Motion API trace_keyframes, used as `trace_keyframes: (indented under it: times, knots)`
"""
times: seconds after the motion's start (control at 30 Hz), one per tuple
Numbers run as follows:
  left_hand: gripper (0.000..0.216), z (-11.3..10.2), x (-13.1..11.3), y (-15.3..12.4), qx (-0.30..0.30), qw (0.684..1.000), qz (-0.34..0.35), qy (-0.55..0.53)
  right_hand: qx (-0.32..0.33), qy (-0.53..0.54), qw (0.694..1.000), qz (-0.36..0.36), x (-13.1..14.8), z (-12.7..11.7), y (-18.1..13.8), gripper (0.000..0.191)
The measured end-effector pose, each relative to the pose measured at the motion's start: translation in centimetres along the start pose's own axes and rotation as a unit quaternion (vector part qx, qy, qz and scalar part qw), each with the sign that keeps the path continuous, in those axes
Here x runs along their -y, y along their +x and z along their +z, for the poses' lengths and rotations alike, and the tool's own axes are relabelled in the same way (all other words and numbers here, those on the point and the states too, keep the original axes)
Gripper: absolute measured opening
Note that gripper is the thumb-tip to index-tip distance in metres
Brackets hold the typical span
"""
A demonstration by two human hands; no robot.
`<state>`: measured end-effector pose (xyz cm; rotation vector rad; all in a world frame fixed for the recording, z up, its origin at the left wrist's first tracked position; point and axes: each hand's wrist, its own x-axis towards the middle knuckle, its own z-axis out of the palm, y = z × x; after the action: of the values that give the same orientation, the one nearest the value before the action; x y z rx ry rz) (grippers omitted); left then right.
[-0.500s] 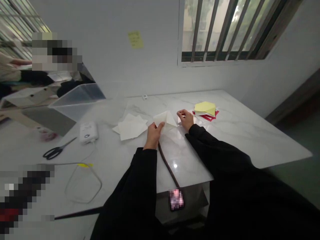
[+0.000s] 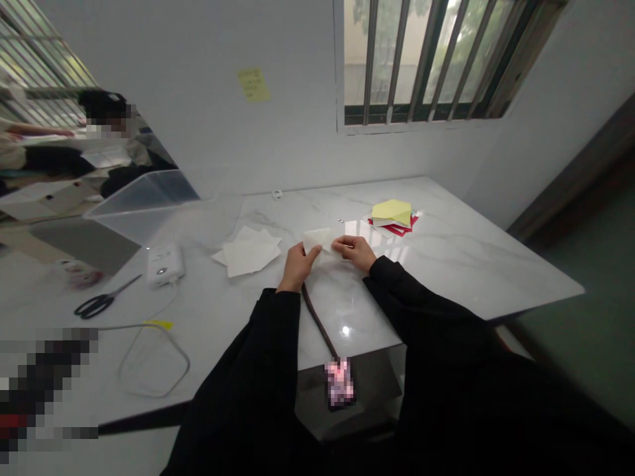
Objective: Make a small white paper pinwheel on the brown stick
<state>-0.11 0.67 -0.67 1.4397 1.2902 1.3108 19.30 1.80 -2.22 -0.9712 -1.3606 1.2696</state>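
A small folded white paper [image 2: 318, 238] lies on the white marble table [image 2: 446, 264] in front of me. My left hand [image 2: 296, 265] pinches its left edge, fingers closed on it. My right hand [image 2: 355, 251] grips its right edge, fingers curled over the paper. Both arms wear black sleeves. A loose pile of white sheets [image 2: 247, 254] lies just left of my left hand. A stack of yellow, white and red paper [image 2: 392, 215] sits to the right, beyond my right hand.
A white device [image 2: 164, 263] with a looping cable [image 2: 149, 357] and black scissors [image 2: 99, 303] lie at the left. A clear plastic box [image 2: 143, 205] stands behind them. A dark strap [image 2: 317, 324] runs toward me. Another person sits at the far left.
My right hand has moved left from the table onto the folded paper and closed on its right edge. The paper now lies flatter and lower between both hands.
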Motion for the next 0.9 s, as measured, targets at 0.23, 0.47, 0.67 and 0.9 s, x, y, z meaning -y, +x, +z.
trace_keyframes:
  times: [0.23, 0.47, 0.67, 0.9]
  knots:
    - [0.053, 0.1, -0.4, -0.2, 0.024, 0.999, -0.009, 0.020, -0.021, -0.112, 0.990, -0.081, -0.9, 0.3, 0.2, 0.032]
    - [0.058, 0.3, -1.2, -0.6, 0.052, 0.999, 0.002, 0.012, -0.083, -0.236, 0.962, -0.106, -0.9, 0.9, -0.3, 0.018]
    - [0.056, 0.2, -0.9, -0.4, 0.022, 0.999, 0.014, 0.040, -0.076, -0.223, 0.964, -0.121, -0.7, 1.1, -0.3, 0.016]
    - [0.056, 0.1, -1.2, -0.1, -0.026, 0.999, 0.016, 0.011, -0.108, 0.018, 0.992, -0.071, -1.4, 0.2, 0.8, 0.025]
